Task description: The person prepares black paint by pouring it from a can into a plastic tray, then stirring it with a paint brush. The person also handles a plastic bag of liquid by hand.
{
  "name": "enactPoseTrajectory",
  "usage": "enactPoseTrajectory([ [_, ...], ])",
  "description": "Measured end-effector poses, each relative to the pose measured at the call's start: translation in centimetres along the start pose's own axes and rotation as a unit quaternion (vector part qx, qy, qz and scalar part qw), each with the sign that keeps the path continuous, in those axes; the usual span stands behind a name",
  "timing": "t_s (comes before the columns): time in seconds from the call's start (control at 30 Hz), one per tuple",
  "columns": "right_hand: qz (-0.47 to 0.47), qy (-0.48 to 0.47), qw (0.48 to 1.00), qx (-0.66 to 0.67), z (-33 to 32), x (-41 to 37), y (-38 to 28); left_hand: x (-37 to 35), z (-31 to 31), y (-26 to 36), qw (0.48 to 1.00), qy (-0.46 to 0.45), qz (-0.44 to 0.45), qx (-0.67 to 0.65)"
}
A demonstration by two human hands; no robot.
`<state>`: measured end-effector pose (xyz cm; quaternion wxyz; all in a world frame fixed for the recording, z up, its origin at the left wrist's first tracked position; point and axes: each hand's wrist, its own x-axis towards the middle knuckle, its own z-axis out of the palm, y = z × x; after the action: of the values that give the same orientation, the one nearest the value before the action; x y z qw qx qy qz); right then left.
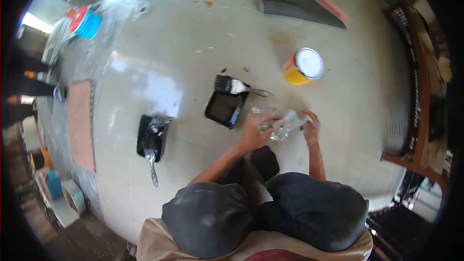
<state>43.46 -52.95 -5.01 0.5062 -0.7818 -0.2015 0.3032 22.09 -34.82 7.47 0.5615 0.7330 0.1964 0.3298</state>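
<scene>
Just beyond your knees (pixel 208 215), your left hand (pixel 256 133) is closed around a crumpled clear plastic piece (pixel 291 124), above the floor (pixel 348 130). Your right hand (pixel 312 129) is curved and partly spread at its right edge; you cannot tell whether it pinches. The plastic looks light, soft and slippery, not fragile but easily creased; the bunched left part should give the surest hold. Its long axis runs roughly crosswise between your hands, the loose end pointing right. Farther off lie the black tray (pixel 223 108) with a brush (pixel 237 86) across it, then a lidded can (pixel 309 64).
</scene>
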Motion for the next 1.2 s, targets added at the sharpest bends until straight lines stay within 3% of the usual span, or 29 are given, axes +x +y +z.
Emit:
enactPoseTrajectory([
  [0.07, -0.011, 0.04, 0.987, -0.156, 1.0, -1.5, -4.4, 0.0, 0.3, 0.2, 1.0, -0.005, -0.001, 0.018],
  [0.17, -0.097, 0.087, 0.945, -0.301, -0.4, -2.1, -1.3, -0.3, 0.6, -1.1, 0.999, -0.03, -0.026, -0.005],
  [0.2, -0.048, 0.069, 0.947, -0.311, -1.3, -2.6, -1.8, -0.2, 0.7, -1.3, 0.999, -0.04, -0.034, -0.007],
  [0.3, 0.164, 0.037, 0.955, -0.244, -4.3, -6.1, -5.9, -0.4, 0.8, -3.0, 0.998, -0.062, -0.008, 0.025],
  [0.4, 0.074, 0.152, 0.968, -0.184, -7.1, -11.8, -3.9, -0.2, 0.1, -4.8, 0.989, -0.145, -0.029, -0.013],
  [0.43, 0.1, 0.159, 0.964, -0.186, -8.0, -13.8, -2.7, 0.2, 0.3, -4.2, 0.984, -0.166, -0.051, -0.031],
  [0.5, 0.151, 0.16, 0.957, -0.188, -9.8, -17.9, 0.0, 1.3, 2.0, -1.1, 0.981, -0.18, 0.068, -0.019],
  [0.57, 0.195, 0.2, 0.947, -0.159, -10.7, -23.0, 1.8, 1.6, 1.5, -2.6, 0.973, -0.212, 0.025, -0.085],
  [0.63, 0.244, 0.244, 0.93, -0.126, -11.2, -28.4, 3.2, 1.6, 1.4, -1.5, 0.976, -0.186, -0.087, -0.071],
  [0.7, 0.275, 0.287, 0.915, -0.064, -11.0, -34.0, 5.1, 1.9, 1.9, -0.9, 0.985, -0.143, -0.094, -0.011],
  [0.83, 0.305, 0.318, 0.898, -0.019, -11.7, -42.1, 5.8, 4.0, 1.5, -7.0, 0.973, -0.21, -0.027, -0.097],
  [0.97, 0.279, 0.406, 0.868, 0.057, -11.8, -44.2, 7.3, 3.2, 4.2, -5.3, 0.975, -0.208, 0.042, -0.067],
  [1.1, 0.328, 0.347, 0.872, 0.111, -11.4, -47.6, 6.8, 1.5, 5.9, -3.9, 0.968, -0.228, 0.074, -0.069],
  [1.2, 0.376, 0.354, 0.842, 0.154, -9.6, -48.9, 9.2, 0.7, 8.0, -3.6, 0.959, -0.26, 0.064, -0.094],
])
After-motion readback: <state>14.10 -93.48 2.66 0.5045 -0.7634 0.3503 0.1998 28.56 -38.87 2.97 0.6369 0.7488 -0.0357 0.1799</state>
